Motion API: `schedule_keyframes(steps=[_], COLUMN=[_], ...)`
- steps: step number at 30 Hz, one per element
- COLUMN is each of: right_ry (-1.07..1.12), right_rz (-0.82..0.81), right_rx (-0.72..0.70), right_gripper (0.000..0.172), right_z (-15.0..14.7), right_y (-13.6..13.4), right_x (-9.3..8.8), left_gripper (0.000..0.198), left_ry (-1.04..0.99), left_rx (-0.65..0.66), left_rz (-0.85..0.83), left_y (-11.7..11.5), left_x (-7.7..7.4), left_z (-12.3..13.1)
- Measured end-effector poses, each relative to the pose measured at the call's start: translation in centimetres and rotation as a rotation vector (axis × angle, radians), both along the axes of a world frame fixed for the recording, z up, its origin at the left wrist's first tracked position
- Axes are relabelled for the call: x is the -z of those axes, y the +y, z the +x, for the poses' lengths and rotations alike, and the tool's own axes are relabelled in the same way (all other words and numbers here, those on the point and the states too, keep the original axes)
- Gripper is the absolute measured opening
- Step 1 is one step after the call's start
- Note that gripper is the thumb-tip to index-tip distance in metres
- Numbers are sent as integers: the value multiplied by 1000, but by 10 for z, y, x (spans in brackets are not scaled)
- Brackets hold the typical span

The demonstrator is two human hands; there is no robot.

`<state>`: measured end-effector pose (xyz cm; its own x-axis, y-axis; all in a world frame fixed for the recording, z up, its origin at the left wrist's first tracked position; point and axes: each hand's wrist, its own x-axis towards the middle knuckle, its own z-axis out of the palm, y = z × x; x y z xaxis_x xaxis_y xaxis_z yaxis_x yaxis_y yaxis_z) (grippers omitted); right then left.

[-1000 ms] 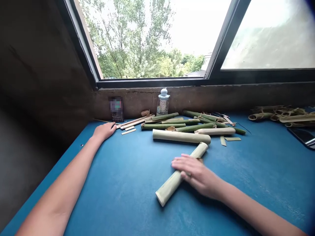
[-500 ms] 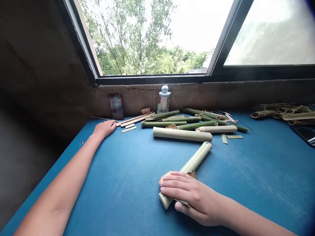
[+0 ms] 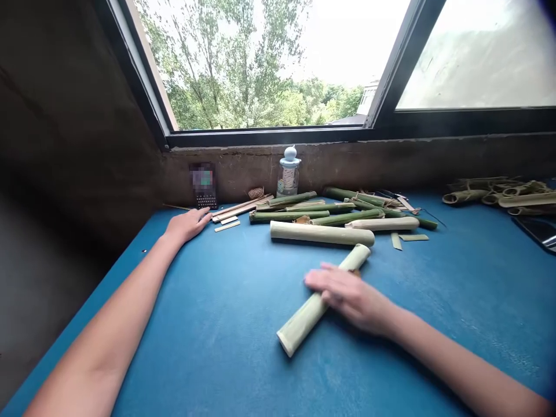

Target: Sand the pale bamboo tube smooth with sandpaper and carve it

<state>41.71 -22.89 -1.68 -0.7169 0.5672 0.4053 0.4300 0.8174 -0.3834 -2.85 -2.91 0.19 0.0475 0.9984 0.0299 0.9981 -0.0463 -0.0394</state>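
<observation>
Bamboo tube [image 3: 304,318] partly under right hand [image 3: 351,298]

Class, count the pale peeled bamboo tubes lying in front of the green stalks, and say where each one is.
3: a peeled bamboo tube under the right hand, a second tube crosswise behind it, a third tube beyond it, rightward.

Right hand [image 3: 350,295] lies across a peeled bamboo tube [image 3: 304,322] on the blue table [image 3: 208,324]; left hand [image 3: 186,226] rests flat, just beside thin bamboo strips [image 3: 228,221].

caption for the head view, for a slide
Right hand over a shaved bamboo tube on a blue tabletop, left hand beside bamboo strips
</observation>
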Motion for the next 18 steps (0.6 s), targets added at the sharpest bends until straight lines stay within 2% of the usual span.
schedule_keyframes(steps=[2,3,5,8,10,12,15,16,18], right_ry=[6,-5,-37,-81,-90,-96,-84,-81,-98], right_rz=[8,5,-14,-66,-76,-77,-76,-75,-80], right_rx=[192,212,93,-197,-232,-102,195,241,194], right_gripper=[39,38,37,41,41,39,41,42,42], right_z=[8,7,-5,-27,-27,-13,4,5,-2], right_y=[9,7,-9,-38,-39,-25,-3,-3,-10], right_x=[3,2,-1,-10,-12,-9,-2,-1,-1], left_gripper=[71,72,72,71,69,67,67,67,65], left_ry=[9,9,-7,-25,-28,-43,-83,-94,-100], left_rx=[-1,-3,-4,17,27,27,-19,-43,-77], left_rz=[-15,-20,-16,13,23,23,50,62,79], left_y=[0,-1,-1,-1,-1,-1,-1,-1,-2], left_x=[-1,-1,-1,0,1,1,-1,-1,-2], left_z=[2,3,4,4,5,8,14,16,18])
